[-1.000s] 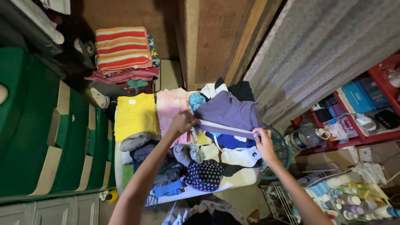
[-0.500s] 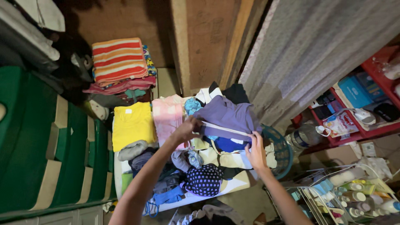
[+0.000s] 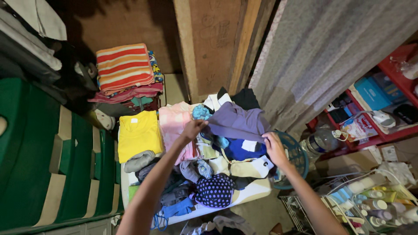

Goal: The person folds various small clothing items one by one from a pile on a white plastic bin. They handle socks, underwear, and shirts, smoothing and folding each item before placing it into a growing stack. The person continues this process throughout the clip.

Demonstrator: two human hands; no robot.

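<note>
Left grip: left hand (image 3: pixel 193 129) pinched shut on the near left edge of the purple garment (image 3: pixel 237 122).
Right grip: right hand (image 3: pixel 275 149) closed on the same garment's right edge, fingers curled over the cloth.
Garment place: spread between both hands, on top of the clothes pile (image 3: pixel 217 169), just below a black piece and a white one.
Pile edges: the heap overhangs a white surface (image 3: pixel 252 191); the dotted dark cap (image 3: pixel 214 190) lies near its front edge.
Left side: folded yellow shirt (image 3: pixel 138 134) and pink cloth (image 3: pixel 174 122) lie just beside the left hand; green bins (image 3: pixel 39 152) wall off that side.
Right side: teal basket (image 3: pixel 296 152) touches the pile's right edge, under the right wrist; a clear bottle (image 3: pixel 322 140) stands beside it.
Open room: a bare strip of floor (image 3: pixel 261 213) in front.
Packages: blue box (image 3: pixel 372 93) on the red shelf (image 3: pixel 387 135); pale bottles in the wire rack (image 3: pixel 374 204), lower right.
Far edge: striped towel (image 3: pixel 124 66) on a stack, well apart from both hands.
</note>
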